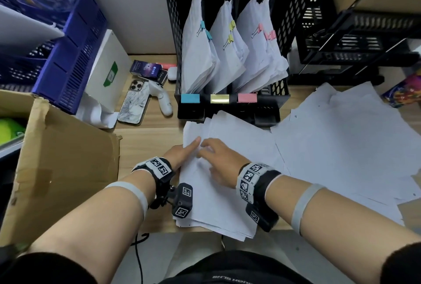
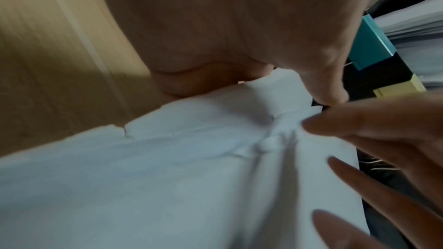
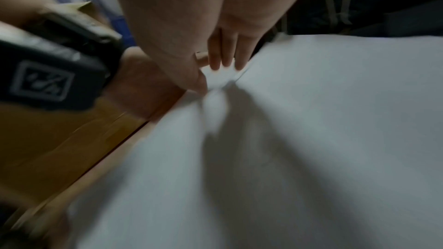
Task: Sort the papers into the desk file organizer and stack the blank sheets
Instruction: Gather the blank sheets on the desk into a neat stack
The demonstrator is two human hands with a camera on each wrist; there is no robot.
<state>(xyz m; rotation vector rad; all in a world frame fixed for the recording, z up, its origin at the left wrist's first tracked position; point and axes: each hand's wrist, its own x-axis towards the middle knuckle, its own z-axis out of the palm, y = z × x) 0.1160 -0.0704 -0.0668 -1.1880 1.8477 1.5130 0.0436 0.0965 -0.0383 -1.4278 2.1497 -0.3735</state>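
Squaring the stack of blank white sheets (image 1: 218, 192) at the surface's near edge, the left hand (image 1: 182, 155) is pinching its far-left corner while the right hand (image 1: 219, 161) is pressing flat, fingers spread; next, the loose sheets (image 1: 341, 142) need gathering.

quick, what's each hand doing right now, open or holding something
Left hand: pinches the edge of the top sheet of the blank stack, thumb over it.
Right hand: open, fingertips pressing that same sheet.

Sheets (image 1: 227, 183) before organizer (image 1: 230, 105)
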